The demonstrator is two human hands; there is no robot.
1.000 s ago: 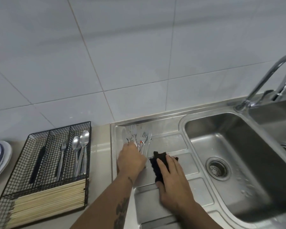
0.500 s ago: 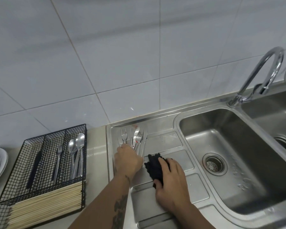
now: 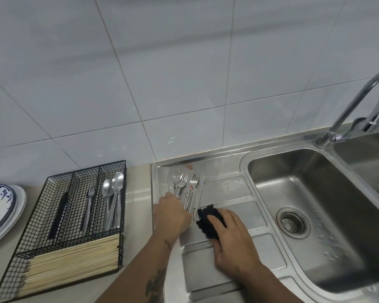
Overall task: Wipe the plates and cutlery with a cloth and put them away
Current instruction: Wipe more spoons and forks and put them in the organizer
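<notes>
Steel drainboard (image 3: 225, 189): left hand (image 3: 172, 215) is curling fingers over forks (image 3: 185, 189), right hand (image 3: 232, 241) is gripping black cloth (image 3: 207, 224).

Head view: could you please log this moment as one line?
left hand: on forks | right hand: holds cloth | place: drainboard | caddy: part filled

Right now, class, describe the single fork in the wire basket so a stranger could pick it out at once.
Find the black wire basket on the counter left of the sink's draining board. Its far half has narrow compartments; the fork lies alone in one, tines toward the wall. Left of it lies a black-handled utensil, right of it the spoons.
</notes>
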